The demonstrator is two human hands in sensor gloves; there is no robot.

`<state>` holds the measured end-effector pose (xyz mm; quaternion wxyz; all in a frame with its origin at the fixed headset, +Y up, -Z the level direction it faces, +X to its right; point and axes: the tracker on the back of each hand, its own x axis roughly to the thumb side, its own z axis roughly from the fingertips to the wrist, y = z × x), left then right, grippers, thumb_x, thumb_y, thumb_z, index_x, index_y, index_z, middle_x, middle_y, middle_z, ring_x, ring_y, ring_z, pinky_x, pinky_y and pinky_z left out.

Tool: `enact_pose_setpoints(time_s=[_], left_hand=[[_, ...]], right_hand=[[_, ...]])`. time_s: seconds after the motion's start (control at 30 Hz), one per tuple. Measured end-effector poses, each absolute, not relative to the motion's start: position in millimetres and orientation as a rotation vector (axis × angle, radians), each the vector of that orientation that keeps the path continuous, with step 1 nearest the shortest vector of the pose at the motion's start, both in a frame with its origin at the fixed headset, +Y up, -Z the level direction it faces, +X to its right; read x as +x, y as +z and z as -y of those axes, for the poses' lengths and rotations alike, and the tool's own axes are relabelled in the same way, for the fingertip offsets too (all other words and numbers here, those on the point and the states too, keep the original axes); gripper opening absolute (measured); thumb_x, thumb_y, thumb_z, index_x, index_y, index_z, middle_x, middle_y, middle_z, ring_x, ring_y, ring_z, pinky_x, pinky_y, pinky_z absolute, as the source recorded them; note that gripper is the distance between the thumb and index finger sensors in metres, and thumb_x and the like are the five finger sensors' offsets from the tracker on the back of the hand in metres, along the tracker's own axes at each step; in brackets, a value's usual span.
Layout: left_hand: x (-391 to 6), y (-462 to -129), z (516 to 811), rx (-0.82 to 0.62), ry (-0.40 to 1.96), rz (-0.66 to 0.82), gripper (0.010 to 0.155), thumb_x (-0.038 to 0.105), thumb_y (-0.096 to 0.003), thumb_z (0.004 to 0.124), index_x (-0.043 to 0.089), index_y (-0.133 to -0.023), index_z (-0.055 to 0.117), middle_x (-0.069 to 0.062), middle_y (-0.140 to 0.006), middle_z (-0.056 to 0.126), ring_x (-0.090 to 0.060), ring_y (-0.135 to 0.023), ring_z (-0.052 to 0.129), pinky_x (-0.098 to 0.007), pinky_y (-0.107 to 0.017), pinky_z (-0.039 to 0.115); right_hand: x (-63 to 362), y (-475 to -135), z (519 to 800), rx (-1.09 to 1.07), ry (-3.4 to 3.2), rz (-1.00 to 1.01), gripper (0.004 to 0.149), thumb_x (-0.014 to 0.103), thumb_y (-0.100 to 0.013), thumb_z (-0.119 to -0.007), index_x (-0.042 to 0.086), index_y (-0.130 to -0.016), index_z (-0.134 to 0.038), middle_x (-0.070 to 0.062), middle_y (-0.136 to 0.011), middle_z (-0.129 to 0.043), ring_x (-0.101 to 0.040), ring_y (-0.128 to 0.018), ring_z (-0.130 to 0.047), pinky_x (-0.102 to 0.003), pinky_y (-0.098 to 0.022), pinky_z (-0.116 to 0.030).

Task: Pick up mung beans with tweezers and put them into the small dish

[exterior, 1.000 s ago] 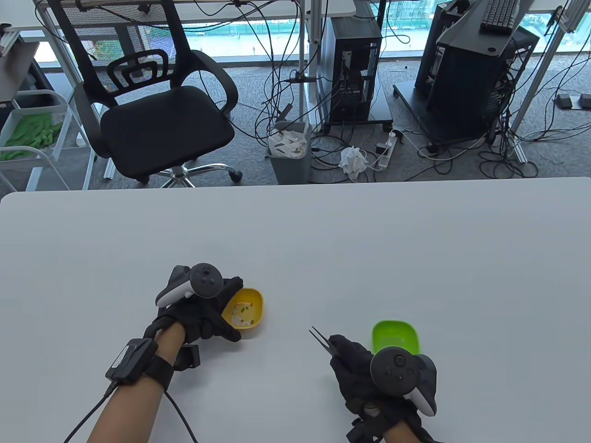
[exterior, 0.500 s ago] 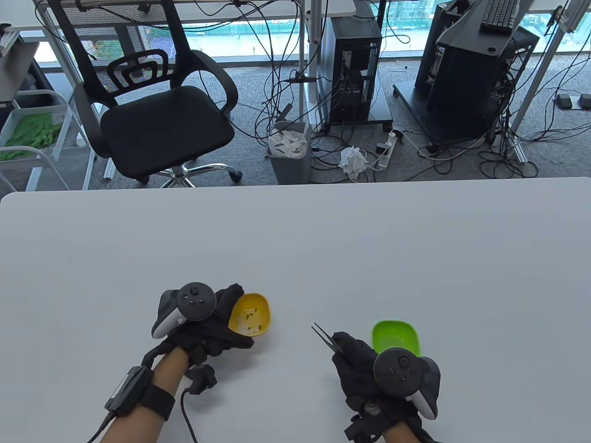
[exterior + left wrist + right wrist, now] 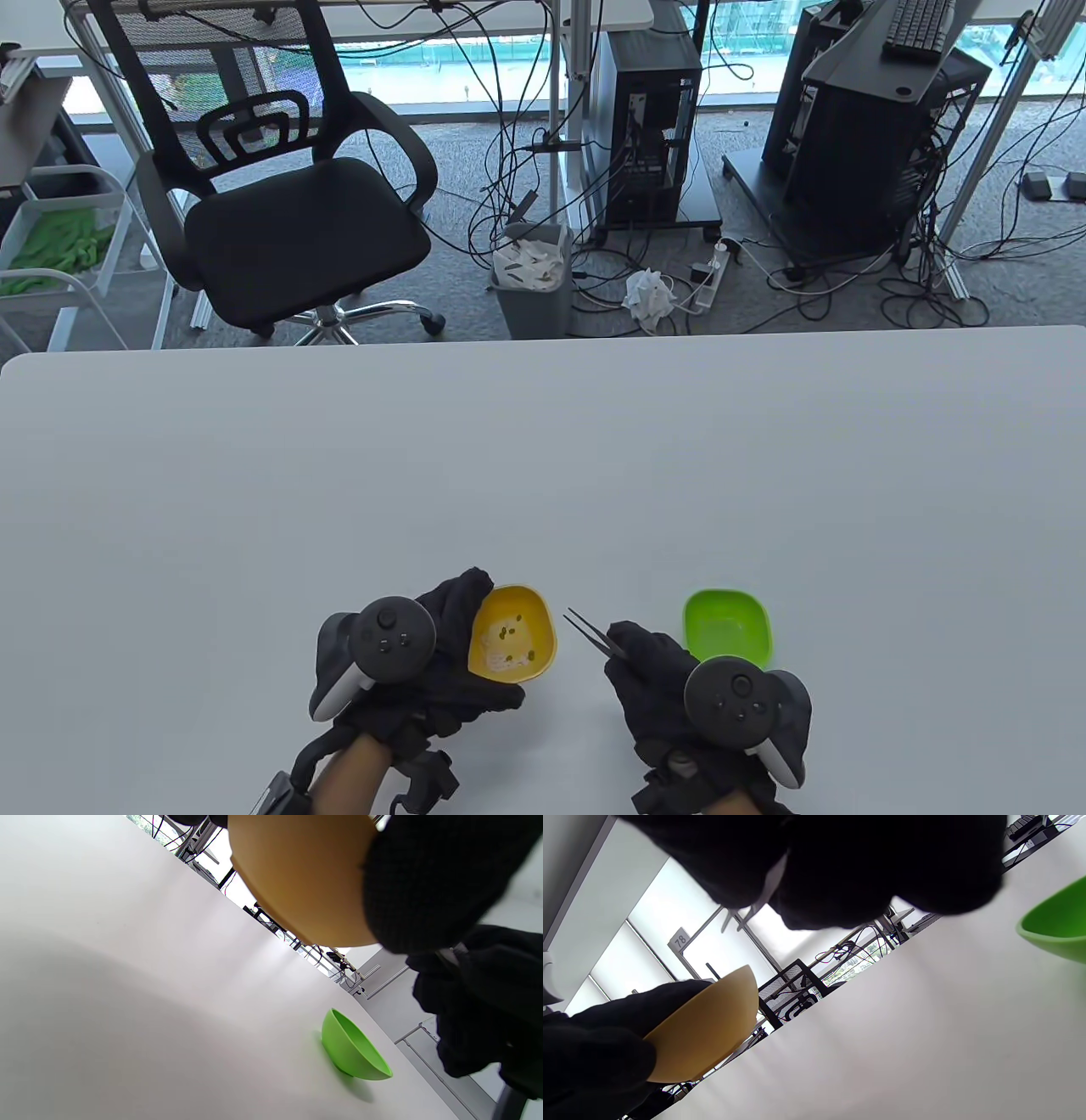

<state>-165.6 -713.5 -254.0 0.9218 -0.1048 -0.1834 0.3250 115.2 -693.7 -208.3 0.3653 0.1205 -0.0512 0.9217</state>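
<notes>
My left hand (image 3: 441, 671) grips a yellow dish (image 3: 513, 643) by its left rim and holds it above the table, tilted. Several dark mung beans (image 3: 512, 633) lie inside it. The dish's underside shows in the left wrist view (image 3: 305, 882) and in the right wrist view (image 3: 708, 1035). My right hand (image 3: 670, 688) grips thin tweezers (image 3: 590, 632), whose tips point up-left, just right of the yellow dish and apart from it. In the right wrist view the tweezers (image 3: 742, 914) stand slightly open with nothing between the tips. A green dish (image 3: 728, 626) sits on the table right of the tweezers, seemingly empty.
The white table (image 3: 543, 458) stretches far behind the hands. The green dish also shows in the left wrist view (image 3: 352, 1052) and at the right edge of the right wrist view (image 3: 1058, 929). An office chair (image 3: 288, 187) and cables lie on the floor beyond the far edge.
My left hand has lifted the yellow dish and carried it right and toward me, close to the tweezers. My right hand has stayed nearly still; the tweezer tips shifted slightly left.
</notes>
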Motion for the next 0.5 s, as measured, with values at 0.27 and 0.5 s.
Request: enact_pose_setpoints(time_s=[0.27,0.5], left_hand=[[-161.8,-255.0,729.5,-0.236,0.686,0.368,0.123,0.061,-0.0309,0.1,0.012,-0.114,0.024,-0.013,-0.118,0.033,-0.044,-0.107,0.04,-0.063,-0.077,0.035],[-160.5,-255.3,730.0,-0.235,0.678,0.377,0.123,0.06,-0.031,0.1,0.012,-0.114,0.024,-0.013,-0.118,0.032,-0.044,-0.107,0.039,-0.063,-0.078,0.034]], right_hand=[[80.0,-207.2,664.0,0.438,2.683,0.197,0.042,0.031,-0.048,-0.086,0.005,-0.081,-0.089,-0.015,-0.058,-0.096,-0.01,-0.028,-0.093,-0.034,-0.023,-0.087],[38.7,-219.5,650.7,0.444,2.868,0.134,0.039,0.031,-0.046,-0.09,0.005,-0.076,-0.094,-0.015,-0.054,-0.098,-0.01,-0.024,-0.093,-0.034,-0.02,-0.088]])
